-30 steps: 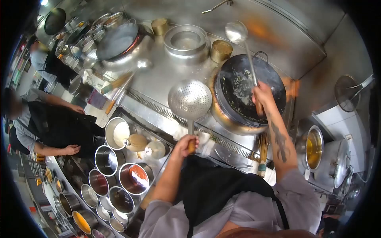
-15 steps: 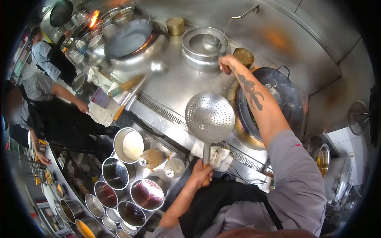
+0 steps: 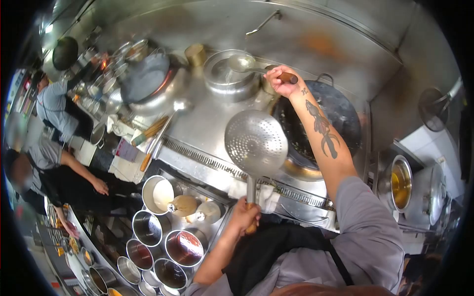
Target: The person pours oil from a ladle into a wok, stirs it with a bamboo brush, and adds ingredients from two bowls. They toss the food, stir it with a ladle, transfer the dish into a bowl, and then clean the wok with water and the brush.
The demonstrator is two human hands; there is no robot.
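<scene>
My left hand (image 3: 245, 217) is closed around the wooden handle of a large perforated skimmer (image 3: 256, 143), its round head flat over the steel counter's front. My right hand (image 3: 282, 82) grips the dark wooden handle of a ladle (image 3: 242, 62). The ladle's bowl is raised over a round metal pot (image 3: 210, 74), under the thin faucet (image 3: 264, 23), and what is in it cannot be made out. Below my right forearm sits a dark wok (image 3: 338, 111) on the right burner, with a wet-looking inside; my arm hides part of it.
A second wok (image 3: 145, 79) sits on the left burner. Another ladle (image 3: 181, 105) and a bamboo brush (image 3: 150, 131) lie on the counter. Several seasoning pots (image 3: 183, 247) and squeeze bottles (image 3: 210, 212) stand at front left. A bowl of yellow liquid (image 3: 401, 183) is at right. Two co-workers (image 3: 64, 172) stand left.
My right hand has lifted the ladle up out of the round pot and turned, so the bowl now sits higher. The skimmer in my left hand has barely moved. The view has shifted.
</scene>
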